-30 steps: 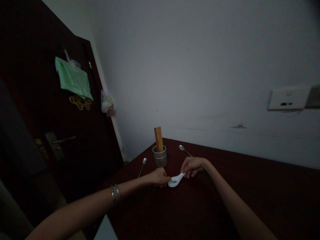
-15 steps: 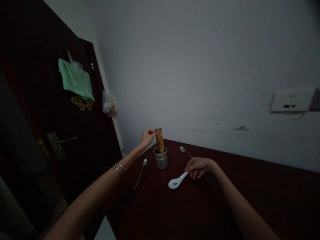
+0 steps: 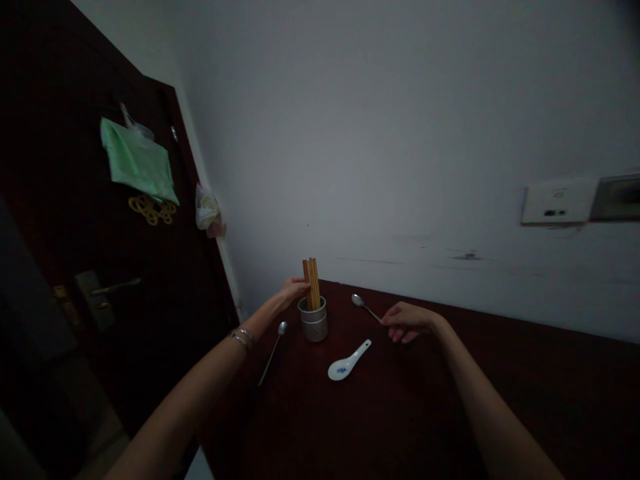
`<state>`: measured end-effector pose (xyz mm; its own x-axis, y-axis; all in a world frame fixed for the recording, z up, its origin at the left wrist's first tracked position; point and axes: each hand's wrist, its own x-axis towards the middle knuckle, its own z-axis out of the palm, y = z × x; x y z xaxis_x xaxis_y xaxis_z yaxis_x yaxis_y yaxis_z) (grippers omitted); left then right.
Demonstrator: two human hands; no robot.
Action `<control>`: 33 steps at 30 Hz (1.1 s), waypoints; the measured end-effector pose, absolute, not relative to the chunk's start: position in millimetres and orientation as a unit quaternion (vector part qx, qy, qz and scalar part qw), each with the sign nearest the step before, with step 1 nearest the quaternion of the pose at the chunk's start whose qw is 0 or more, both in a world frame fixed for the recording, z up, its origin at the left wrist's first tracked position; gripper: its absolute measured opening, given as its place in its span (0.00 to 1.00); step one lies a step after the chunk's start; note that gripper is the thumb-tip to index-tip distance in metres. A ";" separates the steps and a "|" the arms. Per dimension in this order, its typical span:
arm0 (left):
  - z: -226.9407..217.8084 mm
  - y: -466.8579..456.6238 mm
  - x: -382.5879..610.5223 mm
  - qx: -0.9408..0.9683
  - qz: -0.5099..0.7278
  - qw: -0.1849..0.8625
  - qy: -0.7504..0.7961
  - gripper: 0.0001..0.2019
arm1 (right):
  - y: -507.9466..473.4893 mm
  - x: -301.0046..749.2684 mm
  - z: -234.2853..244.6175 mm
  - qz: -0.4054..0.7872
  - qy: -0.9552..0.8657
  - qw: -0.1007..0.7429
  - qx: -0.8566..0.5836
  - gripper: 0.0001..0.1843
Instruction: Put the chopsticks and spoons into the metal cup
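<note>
My left hand (image 3: pixel 293 289) reaches to the wooden chopsticks (image 3: pixel 311 283) that stand upright in a small metal cup (image 3: pixel 314 321), its fingers curled against their left side just above the rim. My right hand (image 3: pixel 409 320) rests on the dark red table (image 3: pixel 380 413), fingers bent, pinching the handle end of a metal spoon (image 3: pixel 359 303) that lies behind the cup's right side. A white ceramic spoon with a blue mark (image 3: pixel 347 362) lies free on the table in front of the cup. There are bangles on my left wrist.
A second metal spoon (image 3: pixel 275 341) lies left of the cup near the table's edge. A dark door (image 3: pixel 75 220) with a lever handle (image 3: pixel 107 291) and a hanging green bag (image 3: pixel 136 159) stands on the left. A wall socket (image 3: pixel 557 202) is at the right.
My right hand let go of the white spoon and moved back to the metal spoon's handle. My left hand went from the white spoon up to the chopsticks, then slid down them.
</note>
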<state>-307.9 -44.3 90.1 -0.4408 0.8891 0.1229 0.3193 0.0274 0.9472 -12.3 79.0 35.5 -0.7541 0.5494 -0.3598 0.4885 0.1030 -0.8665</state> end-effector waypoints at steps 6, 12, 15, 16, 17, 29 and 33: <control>87.5 -39.9 -307.3 0.417 0.533 0.281 0.681 0.04 | 79.5 -10.8 33.6 0.573 -0.736 0.027 -0.359 0.15; 99.2 -47.7 -305.9 0.418 0.554 0.291 0.659 0.03 | 83.1 -6.2 33.3 0.571 -0.733 0.039 -0.367 0.12; 114.3 -50.7 -309.5 0.398 0.601 0.258 0.643 0.01 | 84.4 -2.0 38.2 0.565 -0.735 0.048 -0.372 0.11; 121.5 -51.4 -310.6 0.391 0.621 0.246 0.633 0.02 | 84.4 -0.8 40.9 0.562 -0.736 0.055 -0.375 0.10; 129.9 -51.9 -311.2 0.385 0.643 0.233 0.620 0.03 | 84.1 0.2 44.2 0.558 -0.737 0.065 -0.376 0.10; 203.8 -34.1 -219.8 0.444 0.726 0.252 0.460 0.01 | 45.3 -15.0 114.3 0.547 -0.720 0.331 -0.270 0.11; 169.0 -11.9 -177.5 0.436 0.682 0.363 0.461 0.02 | 41.1 -22.8 117.2 0.559 -0.715 0.360 -0.217 0.13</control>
